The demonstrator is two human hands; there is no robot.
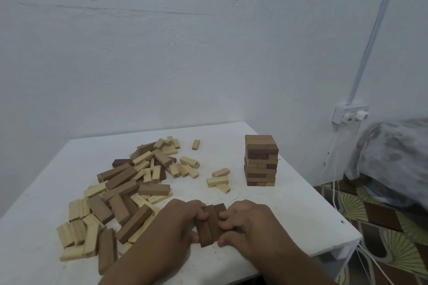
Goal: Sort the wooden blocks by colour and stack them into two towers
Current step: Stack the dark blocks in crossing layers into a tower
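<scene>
Across the left of the white bench (46,169), a loose pile of blocks (129,187) sprawls, pale and brown pieces mixed. At the near edge, the left hand (178,222) and right hand (250,224) press a row of dark brown blocks (209,224) between curled fingers (203,214). Three pale blocks (218,179) lie beyond. Farther right stands a brown tower (261,161), near a wall socket (349,114) and hanging cables (334,183).
</scene>
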